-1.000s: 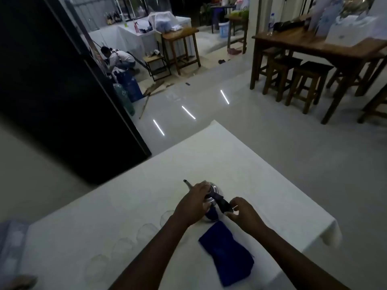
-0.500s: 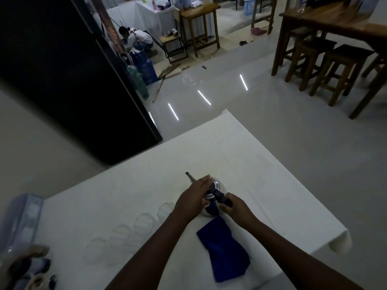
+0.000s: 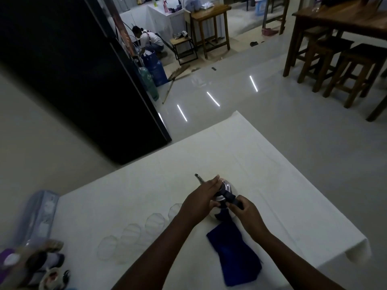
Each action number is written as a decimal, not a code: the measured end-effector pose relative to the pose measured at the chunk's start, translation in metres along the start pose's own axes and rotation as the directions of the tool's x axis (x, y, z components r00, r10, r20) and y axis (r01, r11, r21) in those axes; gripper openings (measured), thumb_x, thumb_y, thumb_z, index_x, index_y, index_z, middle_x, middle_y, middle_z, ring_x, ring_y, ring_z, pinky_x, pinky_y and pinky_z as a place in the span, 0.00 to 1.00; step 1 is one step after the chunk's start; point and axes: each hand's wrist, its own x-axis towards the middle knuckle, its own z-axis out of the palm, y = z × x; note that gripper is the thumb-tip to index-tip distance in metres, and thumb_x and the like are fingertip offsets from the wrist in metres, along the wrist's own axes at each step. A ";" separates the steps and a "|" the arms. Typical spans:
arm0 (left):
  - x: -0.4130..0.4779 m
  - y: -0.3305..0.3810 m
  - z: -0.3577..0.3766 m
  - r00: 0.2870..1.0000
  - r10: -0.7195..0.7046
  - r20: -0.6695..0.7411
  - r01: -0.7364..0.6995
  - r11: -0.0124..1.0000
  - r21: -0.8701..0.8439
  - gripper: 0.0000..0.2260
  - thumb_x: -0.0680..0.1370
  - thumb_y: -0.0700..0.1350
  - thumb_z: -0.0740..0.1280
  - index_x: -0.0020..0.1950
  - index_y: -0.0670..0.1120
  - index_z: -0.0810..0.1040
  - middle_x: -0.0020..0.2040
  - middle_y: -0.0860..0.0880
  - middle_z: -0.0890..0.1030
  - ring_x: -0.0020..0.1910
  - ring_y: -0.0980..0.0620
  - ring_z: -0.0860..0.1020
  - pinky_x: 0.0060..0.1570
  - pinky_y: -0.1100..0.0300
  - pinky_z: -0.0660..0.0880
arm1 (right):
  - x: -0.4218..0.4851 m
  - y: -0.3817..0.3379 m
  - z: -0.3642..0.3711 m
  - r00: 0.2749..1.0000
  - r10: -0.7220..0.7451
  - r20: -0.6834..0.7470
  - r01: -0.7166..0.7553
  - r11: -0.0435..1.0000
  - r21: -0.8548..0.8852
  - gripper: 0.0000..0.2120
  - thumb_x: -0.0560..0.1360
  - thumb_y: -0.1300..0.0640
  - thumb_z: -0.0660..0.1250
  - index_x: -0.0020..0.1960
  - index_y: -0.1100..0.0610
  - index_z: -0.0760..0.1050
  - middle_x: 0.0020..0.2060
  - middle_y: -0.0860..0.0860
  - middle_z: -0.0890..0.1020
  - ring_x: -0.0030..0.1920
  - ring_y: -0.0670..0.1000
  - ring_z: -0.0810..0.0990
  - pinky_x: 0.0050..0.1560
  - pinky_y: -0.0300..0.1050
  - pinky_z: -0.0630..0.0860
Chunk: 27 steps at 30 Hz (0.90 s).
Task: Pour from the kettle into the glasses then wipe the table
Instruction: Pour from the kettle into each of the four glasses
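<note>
A small metal kettle [image 3: 225,187] with a thin spout pointing far-left stands on the white-clothed table [image 3: 146,195]. My left hand [image 3: 201,200] lies flat over its lid and body. My right hand [image 3: 245,208] grips the kettle's dark handle at its near-right side. A row of several clear glasses [image 3: 132,235] runs from the kettle toward the near left; my left forearm hides part of the one closest to the kettle. A folded blue cloth [image 3: 234,253] lies on the table just in front of the kettle, between my forearms.
The table's right corner [image 3: 364,241] drops off near my right arm. At the near left are a clear plastic container [image 3: 37,214] and some shoes [image 3: 41,260]. A black cabinet [image 3: 73,70] stands beyond the table. Wooden stools [image 3: 343,65] are far right; a person crouches far off.
The camera has tilted down and closer, so the table fills more of the view. Both hands stay on the kettle; my right hand has shifted slightly on the handle.
</note>
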 end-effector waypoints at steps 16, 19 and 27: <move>-0.088 0.039 -0.077 0.974 0.224 0.021 -0.225 0.966 0.129 0.30 0.79 0.45 0.64 0.75 0.41 0.53 0.77 0.42 0.52 0.76 0.44 0.48 0.72 0.52 0.52 | -0.105 -0.063 0.031 0.968 -0.195 -0.160 0.163 0.967 -0.195 0.10 0.73 0.54 0.67 0.38 0.59 0.72 0.30 0.53 0.77 0.28 0.42 0.72 0.30 0.35 0.70; -0.119 0.038 -0.086 0.968 0.250 0.020 -0.251 0.963 0.099 0.30 0.78 0.44 0.65 0.75 0.41 0.54 0.77 0.42 0.53 0.76 0.45 0.49 0.72 0.53 0.52 | -0.130 -0.066 0.048 0.969 -0.182 -0.169 0.143 0.965 -0.218 0.12 0.72 0.54 0.68 0.38 0.61 0.72 0.31 0.57 0.78 0.29 0.45 0.71 0.30 0.38 0.68; -0.212 0.013 -0.100 0.967 0.250 0.056 -0.253 0.965 0.068 0.30 0.79 0.46 0.64 0.76 0.44 0.52 0.78 0.45 0.51 0.76 0.51 0.46 0.70 0.61 0.45 | -0.201 -0.075 0.120 0.982 -0.122 -0.146 0.105 0.987 -0.124 0.09 0.72 0.58 0.69 0.36 0.60 0.72 0.25 0.49 0.75 0.27 0.41 0.73 0.27 0.31 0.68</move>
